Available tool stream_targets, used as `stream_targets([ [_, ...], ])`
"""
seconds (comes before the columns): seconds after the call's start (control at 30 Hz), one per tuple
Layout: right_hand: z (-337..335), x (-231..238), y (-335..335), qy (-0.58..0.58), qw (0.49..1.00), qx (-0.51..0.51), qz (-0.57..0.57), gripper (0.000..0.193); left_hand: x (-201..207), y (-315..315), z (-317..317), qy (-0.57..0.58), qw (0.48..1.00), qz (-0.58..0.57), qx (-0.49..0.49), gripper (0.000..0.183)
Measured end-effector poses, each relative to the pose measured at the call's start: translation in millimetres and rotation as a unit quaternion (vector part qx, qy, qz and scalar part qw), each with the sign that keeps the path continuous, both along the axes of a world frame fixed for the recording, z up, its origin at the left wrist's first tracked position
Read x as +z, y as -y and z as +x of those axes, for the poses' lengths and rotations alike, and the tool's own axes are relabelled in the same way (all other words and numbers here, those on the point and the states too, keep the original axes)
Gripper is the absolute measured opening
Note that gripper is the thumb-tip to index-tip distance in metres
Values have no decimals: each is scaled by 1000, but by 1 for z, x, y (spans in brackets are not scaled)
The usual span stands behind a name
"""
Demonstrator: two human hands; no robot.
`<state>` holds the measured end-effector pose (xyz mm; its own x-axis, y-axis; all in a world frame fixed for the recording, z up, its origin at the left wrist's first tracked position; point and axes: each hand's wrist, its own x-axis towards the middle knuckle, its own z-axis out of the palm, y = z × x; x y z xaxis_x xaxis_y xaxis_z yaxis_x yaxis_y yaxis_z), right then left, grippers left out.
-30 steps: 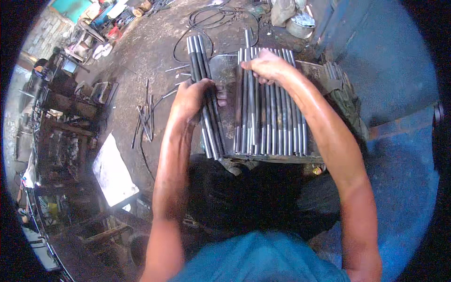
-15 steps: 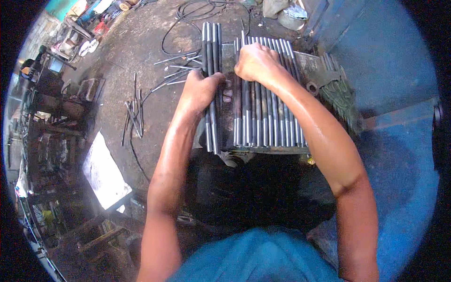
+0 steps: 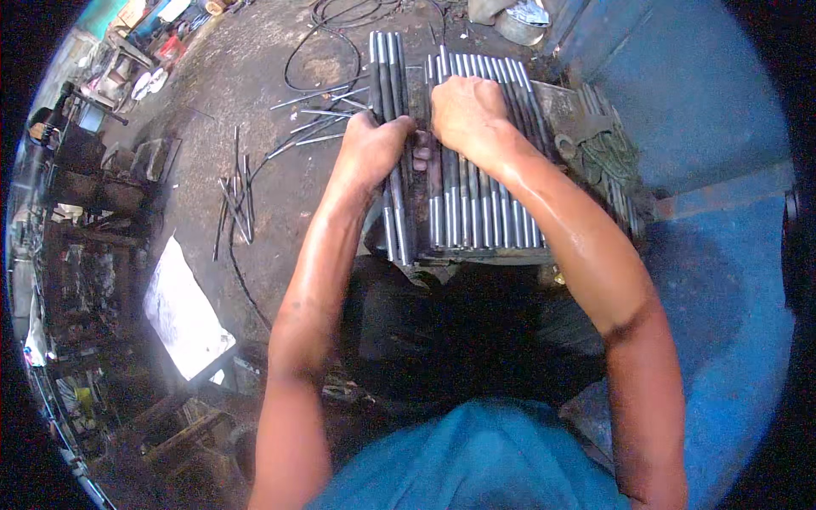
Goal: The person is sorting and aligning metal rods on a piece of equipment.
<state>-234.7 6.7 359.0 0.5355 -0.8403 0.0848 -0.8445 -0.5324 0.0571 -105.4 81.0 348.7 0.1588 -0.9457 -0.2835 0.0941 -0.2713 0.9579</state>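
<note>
Rods (image 3: 487, 212): dark grey, silver ends | cable (image 3: 286, 68), far: black | sheet (image 3: 187, 310), left: white | shirt (image 3: 484, 459), near: teal-blue | wall (image 3: 710, 93), right: blue

Blk cable (image 3: 286, 66) on flr (image 3: 208, 127)

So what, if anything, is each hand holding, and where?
Left hand: a bundle of rods, near the middle. Right hand: over the rod row, toward its far end; any grip is hidden.

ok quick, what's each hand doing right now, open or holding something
Left hand: closed around a bundle of metal rods.
Right hand: over the row of rods, fingers curled out of sight; cannot tell if it grips one.
</note>
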Motion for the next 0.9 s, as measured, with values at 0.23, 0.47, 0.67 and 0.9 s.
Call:
stream_targets([
  [0.23,9,3,-4,-84,996,20,-7,18,-4,1,-1,36,999,-9,-17,19],
  [0.47,9,3,-5,-96,995,29,-5,17,-7,2,-1,54,998,-29,-17,18],
  [0.67,2,-3,1,-74,997,34,-17,17,3,-2,-10,-14,1000,3,-17,20],
  [0.9,-12,-12,30,432,826,-24,362,34,5,-3,-13,-142,989,7,-31,16],
])
